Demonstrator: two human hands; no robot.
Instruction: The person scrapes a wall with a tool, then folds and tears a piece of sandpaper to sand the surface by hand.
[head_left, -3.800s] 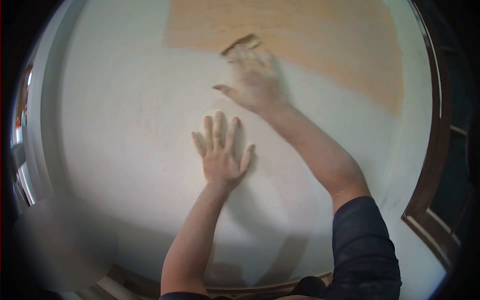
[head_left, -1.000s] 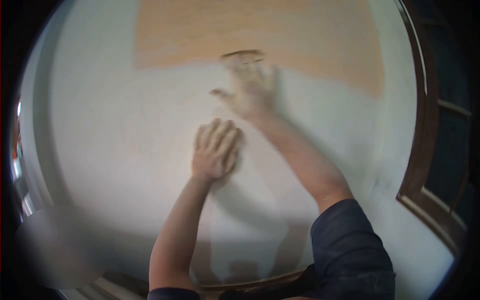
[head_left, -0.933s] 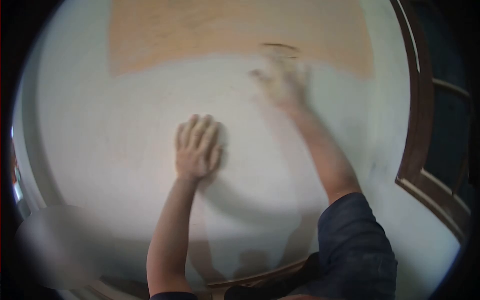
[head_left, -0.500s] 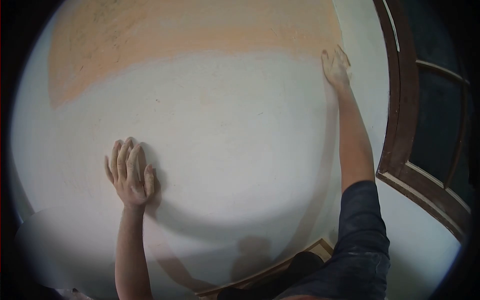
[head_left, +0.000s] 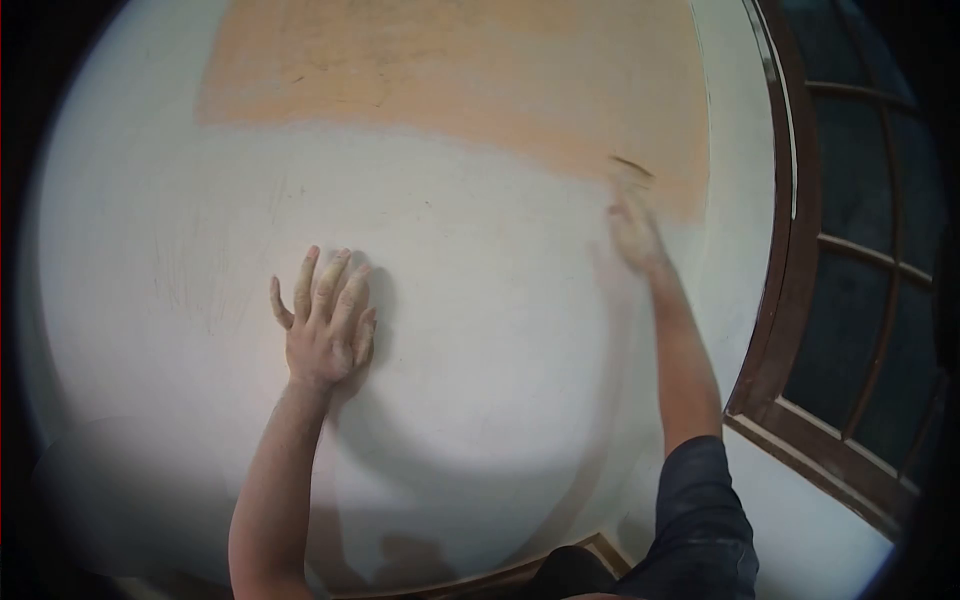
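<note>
My left hand [head_left: 325, 330] rests on the pale wall [head_left: 480, 330] at centre left, fingers spread and nothing in them. Pale dust coats its fingers. Up at the right, my right hand [head_left: 633, 225] is smeared by motion near the lower edge of the orange-tan patch [head_left: 450, 80]. A thin, dark, curved edge [head_left: 632, 168] shows at its fingertips, part of something flat that is too blurred to name.
A brown wooden window frame [head_left: 785, 330] with dark panes [head_left: 850, 330] runs down the right side. Below, a brown-edged ledge [head_left: 600, 550] meets the wall. Shadows of my arms and head fall on the wall.
In the view, my right hand has moved down and left, and a dark edge now shows at its fingertips. My left hand appears farther right. The view has shifted and tilted.
</note>
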